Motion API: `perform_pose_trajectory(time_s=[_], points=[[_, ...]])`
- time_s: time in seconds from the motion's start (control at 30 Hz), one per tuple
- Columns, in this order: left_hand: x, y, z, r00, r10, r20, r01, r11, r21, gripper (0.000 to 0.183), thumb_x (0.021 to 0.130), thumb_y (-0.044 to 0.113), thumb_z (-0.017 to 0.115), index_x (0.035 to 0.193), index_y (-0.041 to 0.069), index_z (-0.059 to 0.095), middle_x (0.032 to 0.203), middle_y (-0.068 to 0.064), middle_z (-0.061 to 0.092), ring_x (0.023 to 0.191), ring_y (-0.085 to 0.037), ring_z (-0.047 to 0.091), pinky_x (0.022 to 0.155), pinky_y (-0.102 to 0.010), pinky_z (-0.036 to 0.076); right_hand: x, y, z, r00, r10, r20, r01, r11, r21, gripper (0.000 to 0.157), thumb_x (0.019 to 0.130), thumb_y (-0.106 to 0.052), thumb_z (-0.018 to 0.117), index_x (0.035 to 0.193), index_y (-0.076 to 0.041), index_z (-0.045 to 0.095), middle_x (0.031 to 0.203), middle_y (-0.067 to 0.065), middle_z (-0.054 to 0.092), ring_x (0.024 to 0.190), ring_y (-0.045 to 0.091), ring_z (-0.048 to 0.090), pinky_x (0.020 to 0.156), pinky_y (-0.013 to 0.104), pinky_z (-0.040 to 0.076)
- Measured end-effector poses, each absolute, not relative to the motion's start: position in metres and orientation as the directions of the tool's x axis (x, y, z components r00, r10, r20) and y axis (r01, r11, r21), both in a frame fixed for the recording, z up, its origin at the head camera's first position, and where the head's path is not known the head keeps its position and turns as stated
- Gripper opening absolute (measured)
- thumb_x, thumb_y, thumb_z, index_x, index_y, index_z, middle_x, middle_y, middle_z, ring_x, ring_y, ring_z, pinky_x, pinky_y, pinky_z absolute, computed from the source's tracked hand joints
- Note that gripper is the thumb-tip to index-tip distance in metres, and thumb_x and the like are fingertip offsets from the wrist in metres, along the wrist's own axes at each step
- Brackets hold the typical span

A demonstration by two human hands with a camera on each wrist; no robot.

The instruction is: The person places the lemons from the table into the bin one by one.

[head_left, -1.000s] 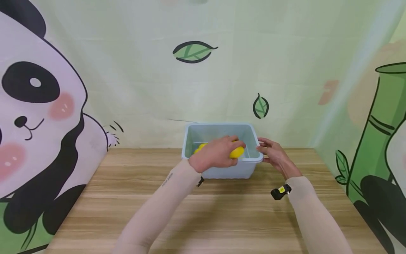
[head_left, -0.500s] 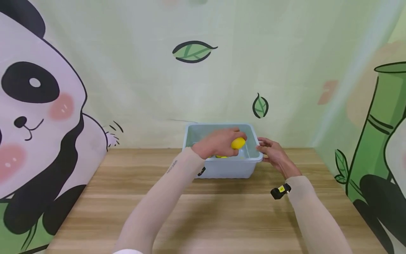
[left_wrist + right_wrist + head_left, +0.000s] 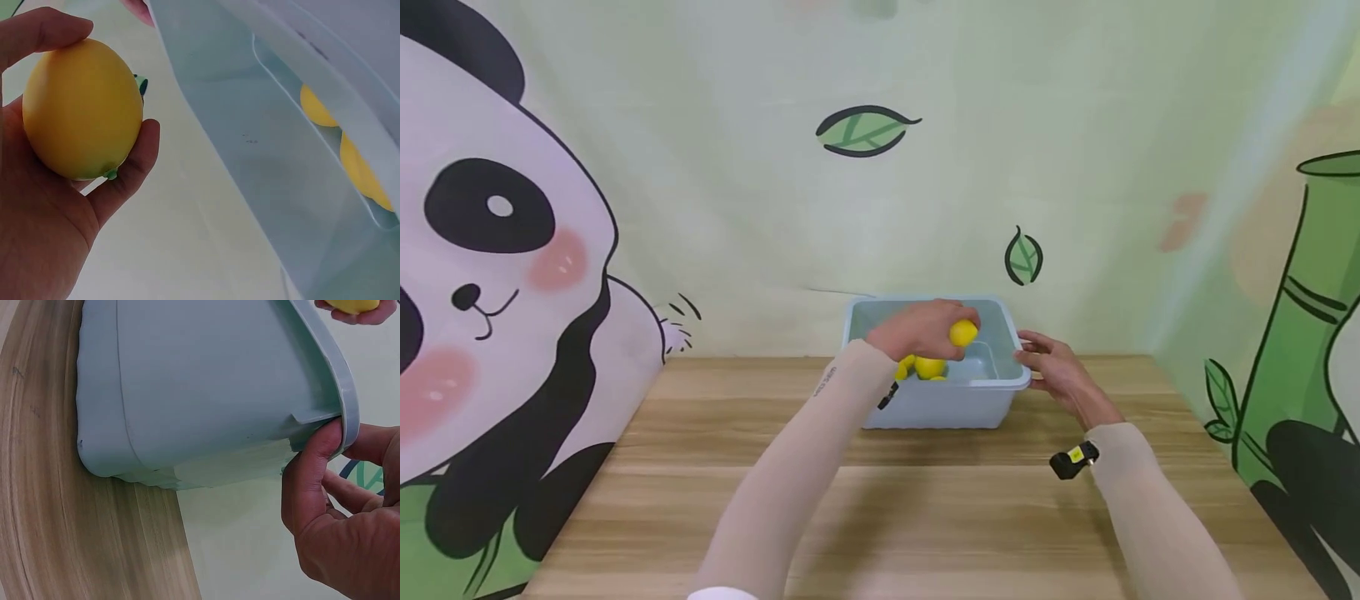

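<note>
A yellow lemon [image 3: 964, 333] with a green stem tip is held by my left hand [image 3: 921, 329] above the light-blue plastic bin [image 3: 943, 406]. The left wrist view shows that lemon [image 3: 84, 109] between curled fingers and thumb, apart from the bin's wall. My right hand [image 3: 1060, 375] is at the bin's right end. There, in the right wrist view, the thumb and fingers of the hand [image 3: 350, 531] grip the rim [image 3: 350, 394]. Several more lemons [image 3: 930, 367] lie on the bin's floor, partly hidden behind the left hand and the front wall.
The bin stands on a wood-grain table [image 3: 970, 517], close to its back edge. Behind it hangs a pale green backdrop [image 3: 737, 167] printed with leaves, and a panda [image 3: 497, 208] is printed at the left.
My left hand has lifted the lemon upward from low in the bin to rim height, uncovering lemons below. The right hand keeps its place on the rim. The head view has shifted slightly.
</note>
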State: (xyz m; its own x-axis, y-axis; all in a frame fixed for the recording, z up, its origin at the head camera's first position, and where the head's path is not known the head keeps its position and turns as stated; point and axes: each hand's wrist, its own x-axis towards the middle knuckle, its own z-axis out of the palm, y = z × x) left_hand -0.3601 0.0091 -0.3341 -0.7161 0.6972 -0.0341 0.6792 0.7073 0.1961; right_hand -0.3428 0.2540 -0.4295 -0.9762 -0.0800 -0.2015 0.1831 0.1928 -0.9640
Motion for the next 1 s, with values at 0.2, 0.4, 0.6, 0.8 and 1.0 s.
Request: perform_pose_trajectory(time_s=[0.2,0.4,0.6,0.8,1.0], points=[[-0.372,0.015,-0.339,-0.743,0.665,-0.075,0.633,0.735,0.244,0.05,0.086,0.029,0.066,0.134,0.025,0.055,0.141,0.001,0.054,0.118,-0.019,0.049,0.107,-0.041,0.045,-0.341,0.256,-0.431,-0.977,-0.096,-0.19,0.169,0.191,-0.967,0.059,0.101,-0.017,0.052,0.155,-0.012,0.029,0.147,0.018,0.036,0.126,0.029,0.047,0.08,0.025,0.057],[-0.384,0.016,-0.341,-0.769,0.626,-0.129,0.582,0.769,0.264,0.047,0.086,0.03,0.066,0.132,0.026,0.055,0.138,0.001,0.055,0.116,-0.02,0.049,0.103,-0.042,0.047,-0.341,0.256,-0.431,-0.979,-0.081,-0.185,0.166,0.195,-0.967,0.057,0.101,-0.016,0.051,0.155,-0.013,0.03,0.144,0.016,0.037,0.125,0.028,0.047,0.077,0.024,0.057],[-0.39,0.023,-0.345,-0.772,0.615,-0.159,0.552,0.774,0.312,0.049,0.087,0.031,0.065,0.135,0.026,0.054,0.137,0.0,0.055,0.116,-0.021,0.048,0.103,-0.044,0.046,-0.341,0.258,-0.431,-0.978,-0.075,-0.194,0.176,0.193,-0.965,0.058,0.101,-0.017,0.051,0.155,-0.014,0.03,0.144,0.017,0.038,0.13,0.033,0.043,0.078,0.024,0.058],[-0.394,0.033,-0.344,-0.784,0.598,-0.163,0.521,0.778,0.351,0.05,0.086,0.031,0.066,0.134,0.027,0.055,0.139,0.001,0.053,0.118,-0.02,0.048,0.103,-0.044,0.046,-0.342,0.26,-0.431,-0.976,-0.07,-0.207,0.191,0.186,-0.964,0.058,0.101,-0.016,0.051,0.155,-0.015,0.03,0.145,0.016,0.036,0.133,0.036,0.041,0.077,0.025,0.058],[-0.394,0.037,-0.339,-0.807,0.55,-0.215,0.471,0.819,0.327,0.051,0.086,0.033,0.063,0.136,0.029,0.054,0.146,0.002,0.049,0.119,-0.02,0.048,0.102,-0.046,0.046,-0.342,0.258,-0.431,-0.976,-0.07,-0.205,0.189,0.188,-0.964,0.058,0.101,-0.017,0.052,0.154,-0.014,0.031,0.146,0.017,0.036,0.129,0.032,0.044,0.078,0.025,0.058]])
